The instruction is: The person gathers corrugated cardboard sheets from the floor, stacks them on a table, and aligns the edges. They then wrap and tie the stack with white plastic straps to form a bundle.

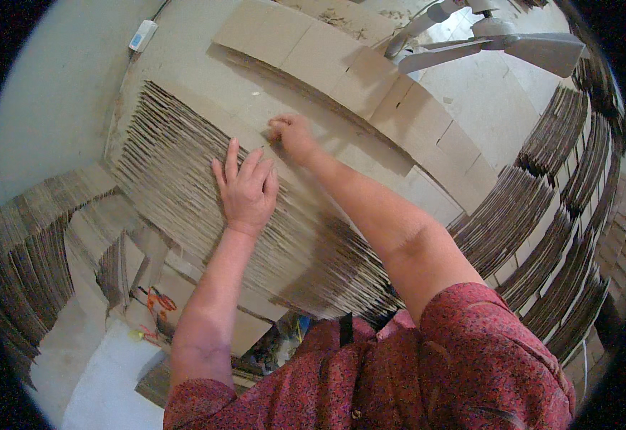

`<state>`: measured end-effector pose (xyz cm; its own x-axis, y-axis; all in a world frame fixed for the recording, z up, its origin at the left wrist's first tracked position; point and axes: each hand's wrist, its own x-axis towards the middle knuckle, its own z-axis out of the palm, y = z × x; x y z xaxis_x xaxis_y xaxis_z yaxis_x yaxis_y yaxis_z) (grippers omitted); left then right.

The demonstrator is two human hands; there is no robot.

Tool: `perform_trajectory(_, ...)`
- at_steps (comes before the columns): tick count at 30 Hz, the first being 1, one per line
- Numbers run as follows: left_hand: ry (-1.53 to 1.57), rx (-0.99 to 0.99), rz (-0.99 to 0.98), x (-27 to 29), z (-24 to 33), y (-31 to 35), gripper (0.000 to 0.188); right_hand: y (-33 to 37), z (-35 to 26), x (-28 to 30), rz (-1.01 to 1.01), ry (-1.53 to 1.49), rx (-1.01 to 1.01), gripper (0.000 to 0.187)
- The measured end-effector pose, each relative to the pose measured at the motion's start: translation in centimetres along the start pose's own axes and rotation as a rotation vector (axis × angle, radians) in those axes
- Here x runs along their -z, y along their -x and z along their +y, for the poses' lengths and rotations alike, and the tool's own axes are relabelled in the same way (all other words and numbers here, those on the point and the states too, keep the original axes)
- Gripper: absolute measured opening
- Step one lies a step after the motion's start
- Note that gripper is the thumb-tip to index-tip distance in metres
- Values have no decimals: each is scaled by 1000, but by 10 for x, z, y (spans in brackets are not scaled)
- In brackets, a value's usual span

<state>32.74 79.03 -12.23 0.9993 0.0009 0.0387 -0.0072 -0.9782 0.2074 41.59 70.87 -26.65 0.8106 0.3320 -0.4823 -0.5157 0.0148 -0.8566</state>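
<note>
Pale worktop (245, 100) bears overlapping cardboard sheets (180, 161), probably light, stiffish, best pinched by exposed edges. The left hand (248, 190) spreads flat on them; the right hand (294, 136), apart, curls near their far edge, grip unclear. Cardboard panels (320, 57) lie beyond.

Brown cardboard (184, 168), speckled red shirt (470, 358), grey fan (542, 53)

Single view: left head fisheye, facing steeply down, fairly near cardboard sheets (177, 161).
</note>
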Motion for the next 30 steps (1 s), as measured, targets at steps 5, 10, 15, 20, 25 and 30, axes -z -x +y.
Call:
perform_trajectory(5,22,-24,0,2,0,-2,15,22,13,25,107,429,176,20)
perform_trajectory(10,40,-20,8,4,0,0,17,42,-8,58,70,213,-71,19)
perform_trajectory(15,72,-12,45,1,-3,0,19,57,-57,27,-43,259,74,19)
perform_trajectory(20,152,16,92,4,-8,4,11,99,-123,0,-144,368,205,11)
perform_trajectory(25,251,-14,102,4,-14,13,26,133,-185,-34,-442,569,429,7)
perform_trajectory(30,77,-65,-81,6,-24,17,40,162,-195,-74,-607,734,705,6)
